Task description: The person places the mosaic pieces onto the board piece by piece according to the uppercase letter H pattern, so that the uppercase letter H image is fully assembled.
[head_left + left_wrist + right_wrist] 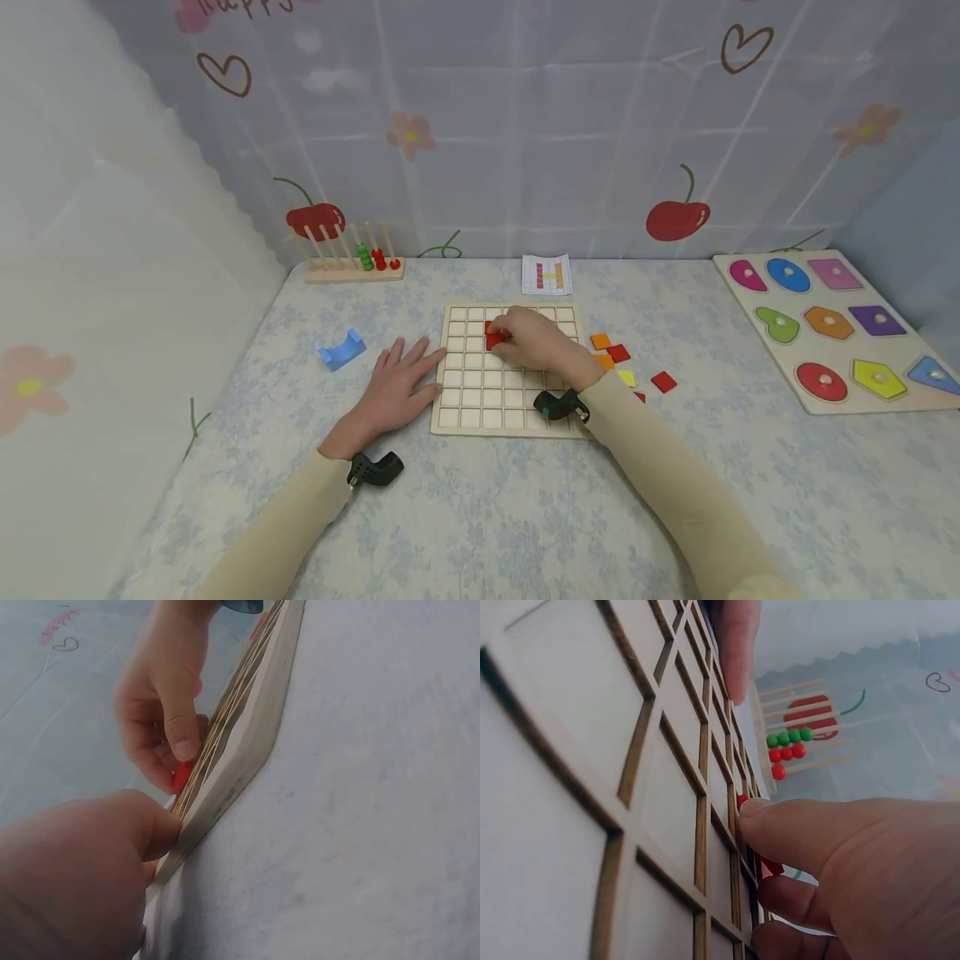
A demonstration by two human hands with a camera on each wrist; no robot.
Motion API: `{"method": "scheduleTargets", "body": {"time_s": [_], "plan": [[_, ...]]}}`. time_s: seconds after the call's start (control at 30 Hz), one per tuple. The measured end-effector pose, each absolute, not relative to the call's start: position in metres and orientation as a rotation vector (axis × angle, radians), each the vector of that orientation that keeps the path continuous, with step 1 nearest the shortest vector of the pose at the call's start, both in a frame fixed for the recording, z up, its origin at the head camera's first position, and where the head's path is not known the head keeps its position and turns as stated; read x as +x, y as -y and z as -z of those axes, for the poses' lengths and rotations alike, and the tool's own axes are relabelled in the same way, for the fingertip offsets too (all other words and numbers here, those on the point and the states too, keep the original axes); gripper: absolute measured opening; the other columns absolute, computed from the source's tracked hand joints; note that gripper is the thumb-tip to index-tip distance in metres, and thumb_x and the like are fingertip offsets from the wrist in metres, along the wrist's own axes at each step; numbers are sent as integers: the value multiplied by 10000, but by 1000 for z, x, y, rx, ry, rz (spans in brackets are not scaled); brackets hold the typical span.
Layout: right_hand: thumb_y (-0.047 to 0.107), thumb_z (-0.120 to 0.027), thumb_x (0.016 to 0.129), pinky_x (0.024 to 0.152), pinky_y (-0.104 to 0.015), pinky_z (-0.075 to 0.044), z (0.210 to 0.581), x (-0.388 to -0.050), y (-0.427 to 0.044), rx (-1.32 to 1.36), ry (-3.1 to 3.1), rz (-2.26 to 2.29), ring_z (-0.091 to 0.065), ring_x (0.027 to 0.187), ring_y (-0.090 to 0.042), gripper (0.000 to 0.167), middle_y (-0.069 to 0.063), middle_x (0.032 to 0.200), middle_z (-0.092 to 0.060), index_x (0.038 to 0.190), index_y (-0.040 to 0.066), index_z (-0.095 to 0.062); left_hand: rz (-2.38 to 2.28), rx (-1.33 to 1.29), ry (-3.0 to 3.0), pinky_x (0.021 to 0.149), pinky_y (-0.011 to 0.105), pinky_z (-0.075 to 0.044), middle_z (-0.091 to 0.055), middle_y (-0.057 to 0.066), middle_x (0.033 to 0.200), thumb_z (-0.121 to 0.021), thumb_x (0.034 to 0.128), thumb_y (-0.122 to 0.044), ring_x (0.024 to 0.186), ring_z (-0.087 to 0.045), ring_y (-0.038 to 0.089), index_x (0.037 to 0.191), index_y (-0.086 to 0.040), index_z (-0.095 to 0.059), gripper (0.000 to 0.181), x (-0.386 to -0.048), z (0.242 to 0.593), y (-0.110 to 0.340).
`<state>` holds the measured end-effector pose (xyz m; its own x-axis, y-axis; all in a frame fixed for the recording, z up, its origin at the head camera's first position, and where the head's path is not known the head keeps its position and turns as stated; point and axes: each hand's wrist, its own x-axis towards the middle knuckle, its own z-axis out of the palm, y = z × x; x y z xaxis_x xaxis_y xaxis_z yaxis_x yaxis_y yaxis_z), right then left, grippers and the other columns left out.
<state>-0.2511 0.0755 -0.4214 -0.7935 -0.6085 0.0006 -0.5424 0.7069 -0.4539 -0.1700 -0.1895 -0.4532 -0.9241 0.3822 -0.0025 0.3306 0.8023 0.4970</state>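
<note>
A wooden grid board (491,423) with rows of square recesses lies flat on the table. My right hand (531,340) is over its upper middle, pinching a red square tile (494,342) between thumb and fingers. Right behind that tile another red tile (488,327) shows in the grid, partly covered by the fingers. Fingers spread, my left hand (399,390) lies flat on the table, its thumb and index finger touching the board's left edge. The left wrist view shows the held red tile (181,777) close to the board's surface.
Loose red (663,382), orange (602,341) and yellow tiles (627,378) lie right of the board. Behind it is a pattern card (547,287). A blue curved piece (342,351) and a peg rack with beads (352,274) stand left; a shape puzzle (806,354) lies right.
</note>
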Motion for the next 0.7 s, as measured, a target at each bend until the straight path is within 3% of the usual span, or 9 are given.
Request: {"method": "scheduleTargets", "body": {"time_s": [0.37, 0.7], "plan": [[138, -682, 959, 787, -322, -475, 423, -250, -73, -965, -2764, 675, -545, 885, -215, 256, -98, 1021, -676, 1185, 33, -737, -767, 571, -2887, 1218, 717, -62, -247, 205, 1680, -536, 1021, -316, 1559, -44, 531, 1573, -149, -426, 588, -171, 454, 190], [151, -688, 959, 813, -338, -491, 424, -249, -74, -952, -2763, 683, -557, 900, -217, 277, -100, 1050, -682, 1206, 31, -728, -783, 579, -2890, 1214, 723, -67, -260, 203, 1676, -548, 1014, -324, 1560, -48, 527, 1568, -147, -434, 593, -171, 455, 190]]}}
